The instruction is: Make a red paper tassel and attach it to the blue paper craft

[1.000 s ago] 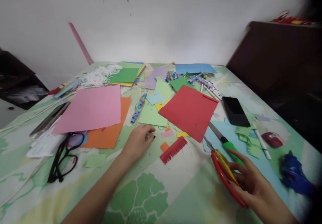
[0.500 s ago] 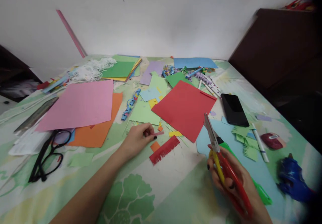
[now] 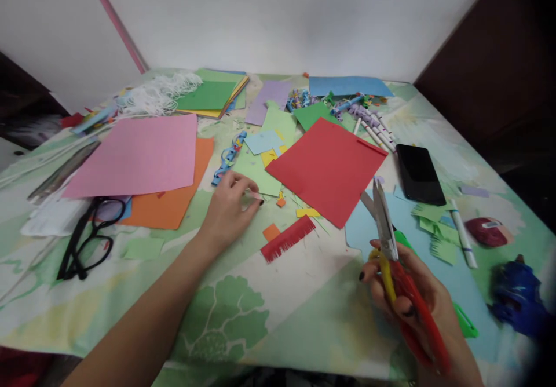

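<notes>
My left hand [image 3: 230, 207] pinches a small pink paper strip [image 3: 254, 194] between thumb and fingers, just above the table near the blue decorated roll [image 3: 229, 159]. At the right, my right hand [image 3: 408, 288] is wrapped round the red and yellow handles of the scissors [image 3: 384, 225], whose blades are parted and point away from me. Between the hands lie a fringed red strip [image 3: 288, 239], a small orange piece [image 3: 271, 232] and a yellow piece [image 3: 307, 212]. Beyond them rests a large red sheet [image 3: 325, 170].
Pink paper [image 3: 143, 155] overlaps orange paper [image 3: 174, 204] at the left, with black glasses [image 3: 89, 242] in front. At the right are a phone [image 3: 420, 174], a marker [image 3: 464, 235] and a blue glue gun [image 3: 516, 294]. White yarn [image 3: 158, 93] lies at the back left.
My left hand has moved back toward the blue roll, with the pink strip in its fingers. The scissors' blades have opened wider. The view has tilted downward.
</notes>
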`<control>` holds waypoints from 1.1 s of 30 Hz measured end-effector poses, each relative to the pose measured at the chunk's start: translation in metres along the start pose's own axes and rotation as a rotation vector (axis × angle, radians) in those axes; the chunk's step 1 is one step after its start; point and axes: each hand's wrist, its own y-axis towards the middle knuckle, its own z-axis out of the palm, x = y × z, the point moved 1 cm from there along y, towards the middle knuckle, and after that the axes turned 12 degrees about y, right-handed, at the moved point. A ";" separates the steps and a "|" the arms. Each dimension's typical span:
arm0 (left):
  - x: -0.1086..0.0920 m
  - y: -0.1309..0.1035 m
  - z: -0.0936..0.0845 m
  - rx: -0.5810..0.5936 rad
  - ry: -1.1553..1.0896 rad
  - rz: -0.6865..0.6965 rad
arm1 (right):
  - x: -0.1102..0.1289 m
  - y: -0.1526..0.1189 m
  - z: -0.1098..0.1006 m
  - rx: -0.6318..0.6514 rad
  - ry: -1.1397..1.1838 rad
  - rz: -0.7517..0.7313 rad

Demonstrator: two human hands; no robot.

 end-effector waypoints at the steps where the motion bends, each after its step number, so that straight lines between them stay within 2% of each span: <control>1: -0.003 -0.002 0.000 0.031 -0.035 0.041 | 0.000 0.000 0.000 0.008 -0.002 -0.007; 6: -0.011 -0.011 0.004 0.341 -0.145 0.116 | -0.003 0.000 0.003 0.049 0.032 -0.032; 10: -0.013 -0.013 0.004 0.403 -0.205 0.159 | -0.005 -0.001 0.005 0.066 0.021 -0.039; 13: -0.015 -0.013 0.002 0.409 -0.219 0.116 | -0.004 -0.002 0.009 0.064 0.012 -0.025; 16: -0.015 -0.011 -0.002 0.374 -0.298 0.007 | -0.001 -0.003 0.016 -0.020 0.016 -0.014; 20: -0.018 -0.011 -0.012 0.263 -0.586 -0.186 | 0.000 -0.007 0.026 -0.097 0.023 0.007; 22: -0.022 -0.016 -0.018 0.232 -0.751 -0.281 | -0.001 -0.009 0.032 -0.029 -0.013 0.024; 26: -0.037 -0.040 -0.026 0.134 -1.024 -0.459 | -0.005 -0.018 0.051 0.192 -0.134 0.113; 28: -0.046 -0.053 -0.028 0.055 -1.175 -0.548 | -0.006 -0.025 0.062 0.180 -0.169 0.162; 33: -0.063 -0.074 -0.033 -0.068 -1.406 -0.678 | -0.008 -0.039 0.078 0.288 -0.173 0.268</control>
